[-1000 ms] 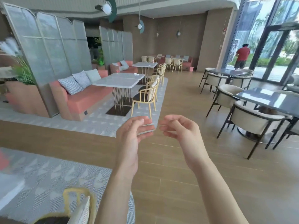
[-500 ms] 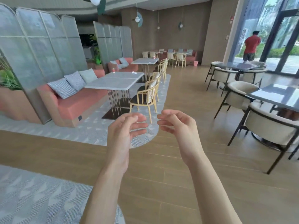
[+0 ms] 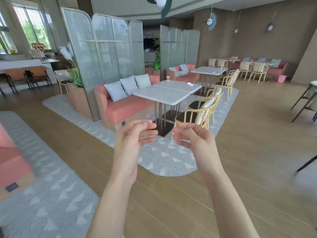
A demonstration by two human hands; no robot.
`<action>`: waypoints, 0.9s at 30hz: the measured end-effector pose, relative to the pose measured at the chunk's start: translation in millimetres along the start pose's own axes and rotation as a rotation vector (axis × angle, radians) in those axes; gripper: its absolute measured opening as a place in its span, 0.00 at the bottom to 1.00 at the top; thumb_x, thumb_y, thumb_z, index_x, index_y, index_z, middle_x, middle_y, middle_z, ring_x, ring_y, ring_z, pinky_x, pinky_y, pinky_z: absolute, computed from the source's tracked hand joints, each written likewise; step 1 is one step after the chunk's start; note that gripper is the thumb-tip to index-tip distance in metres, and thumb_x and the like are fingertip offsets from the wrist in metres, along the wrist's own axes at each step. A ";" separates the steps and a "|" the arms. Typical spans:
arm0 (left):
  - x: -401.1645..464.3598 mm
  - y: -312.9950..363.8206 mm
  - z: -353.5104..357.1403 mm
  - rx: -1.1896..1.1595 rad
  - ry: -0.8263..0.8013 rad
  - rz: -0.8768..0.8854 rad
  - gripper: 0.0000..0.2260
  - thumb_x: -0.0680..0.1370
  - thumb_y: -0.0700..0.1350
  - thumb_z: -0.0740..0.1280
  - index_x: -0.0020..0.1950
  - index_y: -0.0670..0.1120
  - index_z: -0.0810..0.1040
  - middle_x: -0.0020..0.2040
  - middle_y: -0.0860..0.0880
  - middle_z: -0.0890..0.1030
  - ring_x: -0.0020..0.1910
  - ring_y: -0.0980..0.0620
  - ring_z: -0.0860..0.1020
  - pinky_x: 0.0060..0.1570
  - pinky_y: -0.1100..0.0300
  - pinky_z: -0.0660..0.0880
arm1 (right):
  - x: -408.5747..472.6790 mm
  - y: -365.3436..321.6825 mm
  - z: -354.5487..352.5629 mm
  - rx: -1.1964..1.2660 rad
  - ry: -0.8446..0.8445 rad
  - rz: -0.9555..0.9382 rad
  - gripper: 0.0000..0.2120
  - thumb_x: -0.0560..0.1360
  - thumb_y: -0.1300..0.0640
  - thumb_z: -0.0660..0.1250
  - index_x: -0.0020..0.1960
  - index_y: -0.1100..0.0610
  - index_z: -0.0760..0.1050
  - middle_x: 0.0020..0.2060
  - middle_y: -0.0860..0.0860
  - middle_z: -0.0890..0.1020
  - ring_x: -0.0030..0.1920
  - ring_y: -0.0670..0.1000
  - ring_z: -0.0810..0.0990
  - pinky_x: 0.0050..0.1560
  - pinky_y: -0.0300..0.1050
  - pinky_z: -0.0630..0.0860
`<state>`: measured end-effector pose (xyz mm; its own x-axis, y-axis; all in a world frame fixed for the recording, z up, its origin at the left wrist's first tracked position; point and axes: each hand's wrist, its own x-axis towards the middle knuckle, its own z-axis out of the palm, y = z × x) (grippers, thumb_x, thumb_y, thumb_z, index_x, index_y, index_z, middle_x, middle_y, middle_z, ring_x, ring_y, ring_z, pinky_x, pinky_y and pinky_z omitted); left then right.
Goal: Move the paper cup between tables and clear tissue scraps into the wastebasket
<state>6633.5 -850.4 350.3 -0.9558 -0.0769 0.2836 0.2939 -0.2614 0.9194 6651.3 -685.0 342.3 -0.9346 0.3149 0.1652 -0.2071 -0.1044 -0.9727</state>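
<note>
**q:** hands first — what are they doing, got anything yet?

**a:** nope, both empty. left hand (image 3: pixel 132 140) and right hand (image 3: pixel 193 140) are up in front of the chest, fingers loosely curled and relaxed, fingertips pointing at each other with a gap between. nothing pinched in either.

**q:** so where's the cup?

**a:** paper cup (image 3: pixel 168 78) is well ahead, standing upright at the far left corner of the grey table (image 3: pixel 163 95), on the pink sofa (image 3: pixel 123 107) side. from the hands it's forward and between them, maybe a touch nearer the right. way out of reach — it's a walk, not a grab.

**q:** tissue?

**a:** small white crumple (image 3: pixel 190 84) on the same table, toward its right edge by the yellow chairs (image 3: pixel 197 114). probably the tissue scrap, it's too small to be sure. pink wastebasket (image 3: pixel 282 78) sits far right on the floor, well apart from that table. i'd guess right hand takes the tissue side.
</note>
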 end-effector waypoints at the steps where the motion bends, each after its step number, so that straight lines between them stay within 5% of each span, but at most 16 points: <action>1: 13.2 -13.1 12.3 0.003 0.005 -0.007 0.10 0.82 0.38 0.65 0.47 0.44 0.85 0.47 0.42 0.87 0.49 0.43 0.86 0.50 0.50 0.81 | 19.5 7.5 -9.8 -0.005 0.004 0.009 0.08 0.82 0.64 0.66 0.57 0.63 0.82 0.48 0.55 0.88 0.46 0.49 0.86 0.57 0.49 0.81; 10: 179.1 -150.7 168.5 -0.052 -0.086 -0.131 0.10 0.82 0.38 0.64 0.45 0.44 0.84 0.45 0.42 0.87 0.45 0.45 0.86 0.46 0.56 0.83 | 227.5 59.6 -122.0 -0.072 0.169 0.044 0.06 0.81 0.61 0.67 0.51 0.58 0.83 0.48 0.55 0.88 0.45 0.50 0.87 0.54 0.47 0.81; 15: 270.2 -207.6 288.8 -0.083 -0.282 -0.208 0.10 0.82 0.37 0.63 0.46 0.42 0.83 0.45 0.42 0.87 0.43 0.47 0.86 0.46 0.54 0.83 | 335.1 53.8 -204.5 -0.077 0.344 0.015 0.06 0.80 0.62 0.68 0.49 0.58 0.83 0.46 0.56 0.88 0.44 0.51 0.86 0.54 0.49 0.81; 20: 322.9 -257.3 399.2 -0.089 -0.426 -0.291 0.08 0.75 0.44 0.66 0.46 0.42 0.83 0.45 0.43 0.87 0.44 0.46 0.86 0.46 0.54 0.83 | 403.9 59.0 -291.1 -0.071 0.506 0.025 0.07 0.81 0.62 0.66 0.53 0.60 0.83 0.46 0.53 0.89 0.45 0.50 0.86 0.54 0.47 0.82; 24: 351.9 -315.7 473.8 -0.040 -0.495 -0.346 0.07 0.80 0.38 0.65 0.47 0.40 0.83 0.44 0.43 0.87 0.45 0.45 0.86 0.52 0.46 0.82 | 459.1 81.3 -359.8 -0.069 0.589 0.045 0.07 0.81 0.62 0.66 0.53 0.60 0.83 0.47 0.54 0.88 0.47 0.53 0.87 0.55 0.48 0.82; 27: 377.1 -359.4 528.0 -0.010 -0.502 -0.368 0.09 0.75 0.44 0.67 0.48 0.40 0.83 0.45 0.43 0.87 0.44 0.46 0.86 0.49 0.50 0.83 | 510.4 104.0 -413.7 -0.050 0.612 0.049 0.07 0.80 0.62 0.67 0.49 0.56 0.84 0.49 0.55 0.88 0.47 0.53 0.87 0.55 0.49 0.83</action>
<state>6169.2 -277.4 270.6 -0.8756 0.4811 0.0440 -0.0572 -0.1938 0.9794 6272.3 -144.9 258.2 -0.6038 0.7971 0.0110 -0.1407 -0.0930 -0.9857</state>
